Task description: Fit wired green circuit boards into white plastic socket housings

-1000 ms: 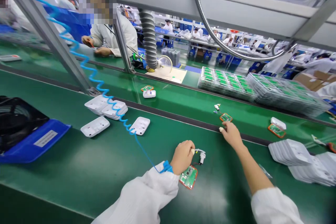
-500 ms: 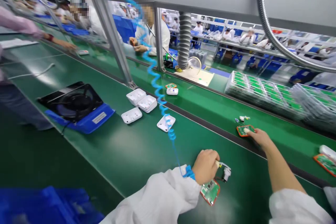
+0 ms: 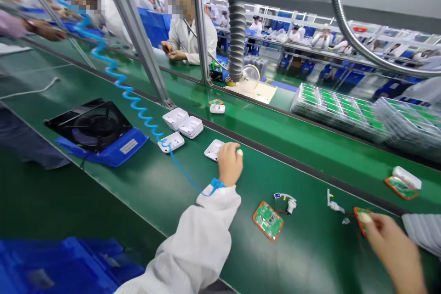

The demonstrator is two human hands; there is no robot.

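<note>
My left hand (image 3: 230, 165), in a white sleeve with a blue wrist strap, is over the right edge of a white plastic case shell (image 3: 212, 149). Its fingers are loosely bent and partly hidden; I see nothing gripped. Far to the right, my right hand (image 3: 392, 241) pinches an orange-rimmed green circuit board (image 3: 360, 221), mostly covered by the fingers. Wires with a white connector (image 3: 334, 204) trail from that board. Between my hands lies another orange-rimmed circuit board (image 3: 268, 220) with its wired white connector (image 3: 291, 205).
More white shells (image 3: 188, 125) sit left, past a coiled blue cord (image 3: 138, 110). A black fan (image 3: 99, 126) rests on a blue base. Trays of green boards (image 3: 341, 105) stand across the belt (image 3: 275, 124). A co-worker (image 3: 193, 36) sits opposite.
My left hand has left the nearer board's wires and moved up left to the white shell. My right hand has drawn its board off the belt onto the near table, at the right.
</note>
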